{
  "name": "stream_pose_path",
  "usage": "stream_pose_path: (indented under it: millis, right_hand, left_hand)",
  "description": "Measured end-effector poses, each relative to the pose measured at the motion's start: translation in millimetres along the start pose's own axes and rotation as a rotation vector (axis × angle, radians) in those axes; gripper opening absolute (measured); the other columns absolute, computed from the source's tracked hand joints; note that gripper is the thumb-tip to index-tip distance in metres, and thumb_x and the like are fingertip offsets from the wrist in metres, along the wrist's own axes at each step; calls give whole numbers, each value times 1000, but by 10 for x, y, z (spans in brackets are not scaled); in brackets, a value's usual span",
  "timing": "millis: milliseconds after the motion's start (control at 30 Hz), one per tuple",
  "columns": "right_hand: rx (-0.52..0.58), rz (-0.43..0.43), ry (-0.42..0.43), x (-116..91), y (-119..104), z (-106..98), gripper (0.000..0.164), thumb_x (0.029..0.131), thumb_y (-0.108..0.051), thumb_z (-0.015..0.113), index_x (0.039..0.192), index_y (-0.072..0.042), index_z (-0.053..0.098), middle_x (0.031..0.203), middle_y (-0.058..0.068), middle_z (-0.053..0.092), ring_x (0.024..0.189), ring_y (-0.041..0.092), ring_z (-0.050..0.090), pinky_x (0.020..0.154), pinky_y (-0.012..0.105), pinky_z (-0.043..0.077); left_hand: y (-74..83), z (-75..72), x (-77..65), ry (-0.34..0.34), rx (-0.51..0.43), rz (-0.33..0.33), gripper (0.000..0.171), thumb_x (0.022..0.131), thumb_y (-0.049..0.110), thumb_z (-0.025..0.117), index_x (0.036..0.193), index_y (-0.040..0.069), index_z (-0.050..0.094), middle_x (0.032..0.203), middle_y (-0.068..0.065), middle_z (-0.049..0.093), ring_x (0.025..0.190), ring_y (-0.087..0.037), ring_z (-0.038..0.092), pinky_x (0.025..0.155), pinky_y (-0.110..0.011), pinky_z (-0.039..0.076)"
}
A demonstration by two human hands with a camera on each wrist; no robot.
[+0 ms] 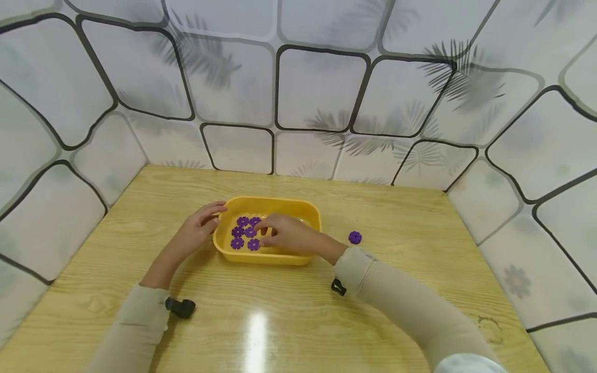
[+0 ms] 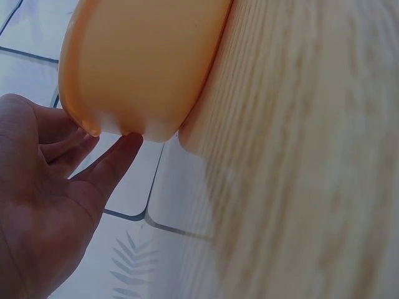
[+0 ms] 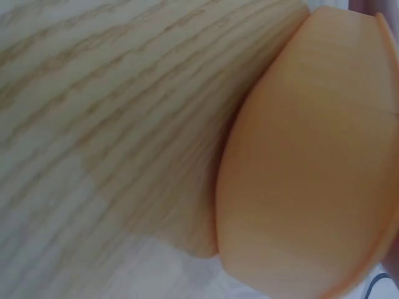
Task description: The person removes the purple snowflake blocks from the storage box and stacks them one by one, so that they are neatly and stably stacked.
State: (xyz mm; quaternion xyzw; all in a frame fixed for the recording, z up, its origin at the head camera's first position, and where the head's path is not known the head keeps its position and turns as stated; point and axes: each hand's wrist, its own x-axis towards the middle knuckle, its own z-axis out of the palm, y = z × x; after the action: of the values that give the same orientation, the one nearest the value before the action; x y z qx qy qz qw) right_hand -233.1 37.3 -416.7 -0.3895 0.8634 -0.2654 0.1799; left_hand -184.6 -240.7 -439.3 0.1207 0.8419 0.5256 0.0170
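A yellow plastic basin (image 1: 268, 259) sits on the wooden table. Several purple notched discs (image 1: 237, 231) lie flat in its left half. At the basin's left end my left hand (image 1: 198, 233) holds the rim, with fingers on top and the thumb lower; the left wrist view shows this hand (image 2: 50, 193) at the orange-looking basin wall (image 2: 149, 56). Over the middle of the basin is my right hand (image 1: 291, 233), thumb and index finger bent down and apart beside the discs, nothing visible between them. The right wrist view shows only the basin's outer wall (image 3: 305, 162), not the fingers.
One more purple piece (image 1: 355, 238) lies on the table (image 1: 396, 223) right of the basin, close to my right forearm. White patterned panels (image 1: 322, 88) rise behind and on both sides. Each wrist wears a black strap (image 1: 182, 308).
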Motion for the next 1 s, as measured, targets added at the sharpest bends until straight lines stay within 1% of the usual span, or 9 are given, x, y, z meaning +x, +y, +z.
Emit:
stream_pose_path:
  millis: [133,267,433,533,600,667,833,1000]
  right_hand:
    - [3,17,-43,86,40,91,35,99,-28,67,132,-18,67,113,-6,67,96,8,59,85,23,53]
    - [-27,19,-69,156,94,160,37,98,-27,68,134,-18,66,112,-5,66,98,7,59,87,21,52]
    - [-77,0,-59,233,115,205,38,95,-30,71,130,-16,68,105,-5,64,93,8,58,83,20,51]
    - [-145,2,-58,274,97,223,36,94,-33,72,126,-16,69,102,-5,62,91,8,56,80,19,50]
    - [-157,16,-59,290,83,226,35,94,-33,73,124,-15,70,101,-5,61,90,9,55,80,20,50]
    - [-146,40,-62,300,80,230,33,93,-32,73,122,-15,70,103,-5,62,92,9,56,82,20,50]
    - [-73,93,-48,307,88,226,32,92,-29,75,120,-15,68,108,-5,65,97,8,59,89,21,53]
    - [-64,102,-49,298,77,201,31,93,-26,74,120,-14,67,108,-4,68,97,9,62,90,22,54]
  left_hand:
    - [-16,0,6,-1,-2,8,39,107,3,41,144,-2,49,163,-17,31,148,-41,33,116,-53,34]
    - [-25,5,12,0,2,9,39,107,3,41,144,-3,49,163,-17,32,148,-41,33,117,-54,34]
    - [-36,7,28,6,-4,3,40,106,1,40,144,-4,49,163,-17,31,145,-42,37,115,-52,35]
    - [-46,5,33,5,-15,2,40,106,0,39,144,-5,48,163,-18,31,144,-43,39,115,-51,36]
    - [-51,4,34,2,-18,4,40,106,0,39,145,-5,48,163,-18,30,144,-43,39,115,-50,36]
    - [-56,2,35,-3,-23,5,40,106,1,39,145,-5,48,163,-18,30,144,-43,39,115,-50,36]
    - [-52,1,29,-1,-20,7,40,106,1,39,145,-5,48,163,-18,30,144,-43,39,115,-50,36]
    - [-30,0,18,4,-10,2,40,106,1,39,145,-4,48,163,-18,30,144,-44,38,115,-52,36]
